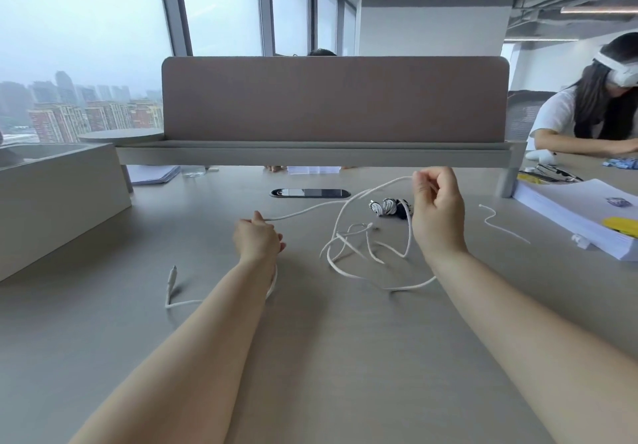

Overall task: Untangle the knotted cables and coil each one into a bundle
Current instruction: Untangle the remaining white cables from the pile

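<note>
Left hand (257,238): fingers curled round the white cable (293,214) | right hand (436,208): I see it raised, fingertips pinching the same cable | tangle (359,245): slack on the table (328,340) between my hands | coiled bundle (390,207): just left of the right hand

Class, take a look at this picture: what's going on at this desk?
A person is untangling a white cable over a grey desk. The left hand grips one stretch low by the desk; the right hand pinches another stretch, held higher. Between them a loose tangle lies on the desk, not yet coiled. Small coiled bundles lie behind it.
</note>
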Action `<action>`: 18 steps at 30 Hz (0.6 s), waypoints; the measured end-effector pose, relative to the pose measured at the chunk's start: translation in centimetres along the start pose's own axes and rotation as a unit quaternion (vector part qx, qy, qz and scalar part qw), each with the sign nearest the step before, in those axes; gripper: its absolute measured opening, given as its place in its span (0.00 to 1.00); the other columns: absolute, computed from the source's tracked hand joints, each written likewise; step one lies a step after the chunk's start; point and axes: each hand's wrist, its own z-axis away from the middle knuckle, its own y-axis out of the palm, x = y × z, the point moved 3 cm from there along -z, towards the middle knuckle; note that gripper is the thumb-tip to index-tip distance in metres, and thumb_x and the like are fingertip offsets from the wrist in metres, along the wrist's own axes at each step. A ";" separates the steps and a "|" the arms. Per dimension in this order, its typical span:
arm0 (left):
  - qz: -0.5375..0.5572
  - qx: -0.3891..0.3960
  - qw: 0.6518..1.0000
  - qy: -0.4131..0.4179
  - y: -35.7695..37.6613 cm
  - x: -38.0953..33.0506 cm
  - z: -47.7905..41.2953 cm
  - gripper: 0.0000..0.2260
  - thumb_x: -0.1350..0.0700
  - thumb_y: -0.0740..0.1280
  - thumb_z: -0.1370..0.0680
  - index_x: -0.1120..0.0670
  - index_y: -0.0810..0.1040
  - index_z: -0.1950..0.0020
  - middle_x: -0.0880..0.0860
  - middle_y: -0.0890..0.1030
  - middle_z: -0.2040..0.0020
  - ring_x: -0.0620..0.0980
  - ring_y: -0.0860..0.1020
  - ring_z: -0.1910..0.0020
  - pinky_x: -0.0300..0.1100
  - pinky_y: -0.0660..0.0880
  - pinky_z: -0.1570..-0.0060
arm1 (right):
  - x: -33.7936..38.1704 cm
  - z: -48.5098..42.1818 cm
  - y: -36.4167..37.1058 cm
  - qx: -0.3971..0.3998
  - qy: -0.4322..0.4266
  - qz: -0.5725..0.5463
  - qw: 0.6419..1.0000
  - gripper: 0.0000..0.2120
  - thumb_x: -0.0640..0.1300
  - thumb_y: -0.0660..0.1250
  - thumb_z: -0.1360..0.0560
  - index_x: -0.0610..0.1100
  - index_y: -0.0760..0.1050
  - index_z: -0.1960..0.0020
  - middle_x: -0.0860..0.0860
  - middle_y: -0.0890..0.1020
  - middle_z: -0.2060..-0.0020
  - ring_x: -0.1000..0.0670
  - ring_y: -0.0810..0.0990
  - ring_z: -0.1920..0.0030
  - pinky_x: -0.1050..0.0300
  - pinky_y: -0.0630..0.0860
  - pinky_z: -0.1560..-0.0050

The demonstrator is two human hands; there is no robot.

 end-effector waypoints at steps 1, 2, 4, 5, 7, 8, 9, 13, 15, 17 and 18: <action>-0.005 -0.012 1.000 0.015 -0.2 -0.2 0.1 0.14 0.55 0.53 0.16 0.58 0.66 0.61 0.53 0.72 0.63 0.48 0.73 0.71 0.39 0.74 0.74 | -0.1 -0.1 -0.1 -0.009 -0.003 0.007 1.000 0.04 0.42 0.60 0.20 0.45 0.69 0.54 0.54 0.74 0.63 0.54 0.71 0.63 0.68 0.66 0.61; -0.010 -0.020 0.999 0.030 -0.2 -0.4 0.2 0.15 0.55 0.53 0.16 0.58 0.67 0.60 0.53 0.73 0.63 0.48 0.73 0.71 0.39 0.75 0.74 | -0.4 -0.2 -0.2 -0.018 -0.011 0.017 1.000 0.04 0.42 0.60 0.20 0.45 0.69 0.54 0.52 0.75 0.62 0.51 0.72 0.61 0.65 0.67 0.60; -0.018 -0.029 0.998 0.046 -0.3 -0.6 0.3 0.15 0.54 0.53 0.16 0.58 0.67 0.60 0.53 0.73 0.64 0.49 0.73 0.71 0.41 0.75 0.72 | -0.9 -0.3 -0.2 -0.034 -0.023 0.051 0.998 0.05 0.45 0.60 0.22 0.44 0.71 0.55 0.50 0.76 0.59 0.45 0.74 0.58 0.55 0.70 0.55; -0.025 -0.030 0.998 0.045 -0.2 -0.4 0.0 0.14 0.54 0.54 0.16 0.59 0.68 0.59 0.54 0.73 0.64 0.49 0.74 0.70 0.42 0.76 0.70 | -1.3 -0.3 -0.3 -0.040 -0.025 0.074 0.996 0.07 0.46 0.60 0.23 0.43 0.72 0.55 0.49 0.77 0.59 0.43 0.75 0.56 0.50 0.71 0.53; -0.037 -0.031 0.998 0.036 -0.3 -0.2 -0.4 0.13 0.54 0.54 0.16 0.62 0.70 0.52 0.55 0.75 0.62 0.53 0.76 0.66 0.46 0.77 0.65 | -1.7 -0.4 -0.4 -0.034 -0.023 0.112 0.993 0.08 0.45 0.61 0.24 0.41 0.74 0.55 0.48 0.78 0.58 0.40 0.76 0.54 0.42 0.73 0.51; -0.064 -0.030 0.997 0.037 -0.5 0.0 -0.7 0.13 0.53 0.54 0.17 0.63 0.71 0.49 0.57 0.77 0.58 0.56 0.78 0.60 0.49 0.77 0.59 | -1.8 -0.4 -0.3 -0.016 -0.021 0.120 0.992 0.06 0.44 0.62 0.23 0.41 0.74 0.55 0.48 0.79 0.58 0.40 0.77 0.54 0.42 0.73 0.50; -0.117 -0.030 0.992 0.038 -0.7 0.2 -1.1 0.14 0.53 0.55 0.17 0.64 0.72 0.47 0.59 0.79 0.53 0.60 0.79 0.52 0.51 0.76 0.53 | -1.9 -0.3 -0.3 0.009 -0.015 0.120 0.993 0.05 0.42 0.63 0.22 0.40 0.74 0.54 0.49 0.79 0.58 0.41 0.77 0.53 0.44 0.73 0.50; -0.400 -0.010 0.903 0.155 -0.9 0.1 0.1 0.17 0.62 0.57 0.22 0.51 0.71 0.35 0.52 0.71 0.32 0.56 0.67 0.33 0.49 0.64 0.36 | -1.8 0.3 0.2 0.084 0.018 0.116 0.990 0.03 0.40 0.63 0.22 0.44 0.73 0.55 0.52 0.78 0.59 0.47 0.78 0.53 0.55 0.71 0.53; -0.427 0.039 0.853 0.297 0.6 -0.7 1.8 0.20 0.61 0.57 0.21 0.45 0.68 0.31 0.45 0.66 0.27 0.51 0.63 0.29 0.46 0.58 0.32 | -1.5 0.6 0.5 0.103 0.022 0.111 0.988 0.04 0.41 0.63 0.22 0.45 0.72 0.56 0.54 0.79 0.60 0.48 0.78 0.55 0.54 0.72 0.53; -0.436 0.114 0.806 0.385 2.4 -0.9 3.3 0.18 0.56 0.56 0.18 0.43 0.67 0.29 0.42 0.66 0.26 0.48 0.62 0.28 0.44 0.53 0.31 | -1.2 0.9 0.9 0.124 0.017 0.102 0.987 0.04 0.42 0.63 0.22 0.46 0.72 0.56 0.55 0.79 0.62 0.52 0.79 0.58 0.53 0.74 0.53; -0.453 0.153 0.783 0.399 3.2 -0.6 3.8 0.18 0.53 0.55 0.17 0.42 0.66 0.28 0.42 0.66 0.26 0.46 0.62 0.27 0.44 0.51 0.30 | -1.1 1.1 1.0 0.133 0.014 0.094 0.987 0.04 0.42 0.63 0.22 0.46 0.73 0.56 0.55 0.79 0.63 0.53 0.79 0.59 0.52 0.75 0.53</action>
